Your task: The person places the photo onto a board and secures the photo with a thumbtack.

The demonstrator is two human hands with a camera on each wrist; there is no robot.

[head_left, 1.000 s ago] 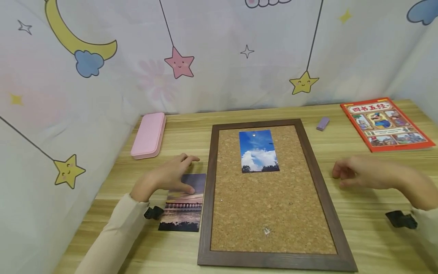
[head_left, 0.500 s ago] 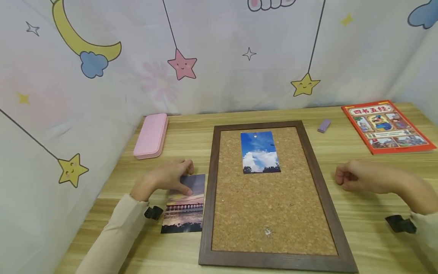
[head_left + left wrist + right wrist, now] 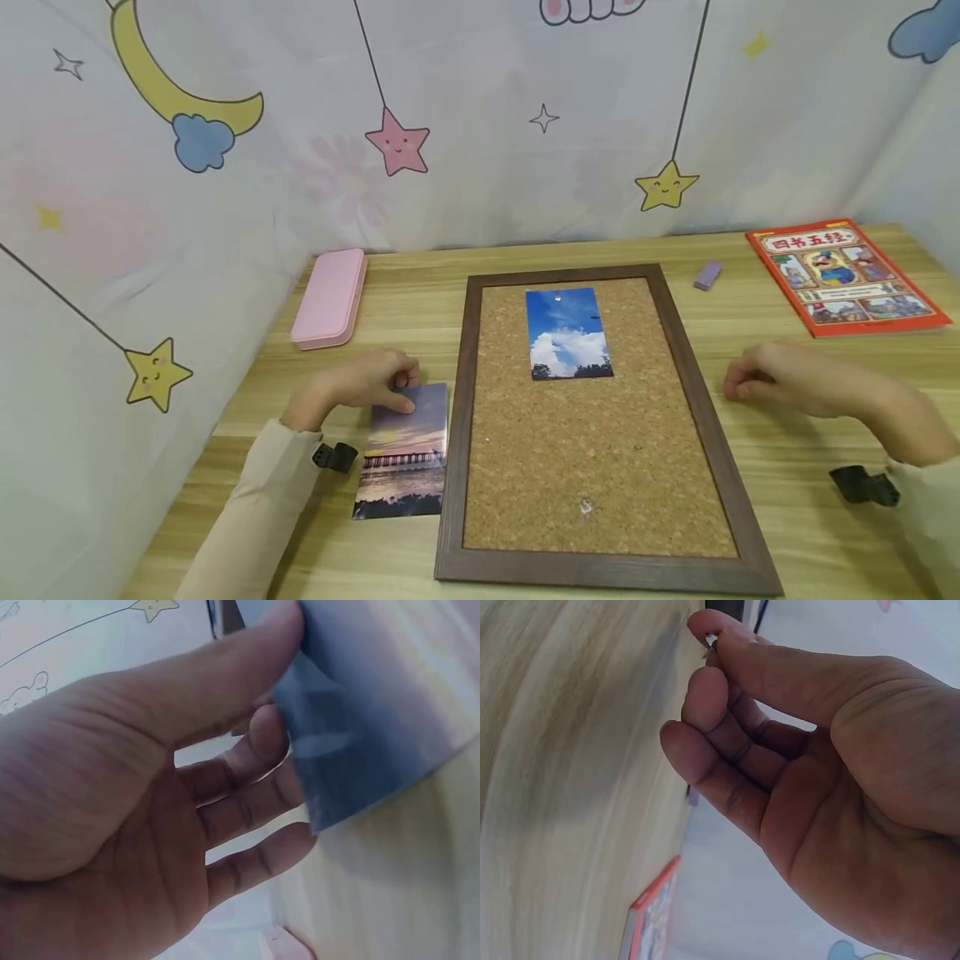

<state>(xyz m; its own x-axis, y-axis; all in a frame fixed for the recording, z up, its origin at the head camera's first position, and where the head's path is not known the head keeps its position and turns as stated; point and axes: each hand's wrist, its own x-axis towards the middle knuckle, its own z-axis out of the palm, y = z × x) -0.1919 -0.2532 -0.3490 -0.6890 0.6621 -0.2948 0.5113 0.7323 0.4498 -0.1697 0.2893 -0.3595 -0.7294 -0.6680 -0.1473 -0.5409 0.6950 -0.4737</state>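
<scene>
My left hand [image 3: 363, 382] pinches the top left part of a sunset photo [image 3: 405, 458], thumb on the picture side. In the left wrist view that photo [image 3: 382, 705] is lifted and bends slightly, its corner by the fingertips. The photo lies left of a brown-framed corkboard [image 3: 585, 467], its right edge at the frame. My right hand [image 3: 795, 379] hovers right of the board. Between its thumb and index finger a tiny shiny thumbtack [image 3: 709, 651] shows, mostly hidden by the fingers. A blue sky photo [image 3: 570, 333] is fixed near the board's top by a tack [image 3: 557, 297].
A pink case [image 3: 328, 298] lies at the back left of the wooden table [image 3: 300, 533]. Behind the board's right side are a purple eraser [image 3: 708, 275] and a red-bordered book [image 3: 847, 277]. A patterned curtain [image 3: 480, 192] hangs along the back.
My left fingers have curled from spread over the sunset photo to a pinch on its top part, and its upper end has been raised. My right hand has barely moved.
</scene>
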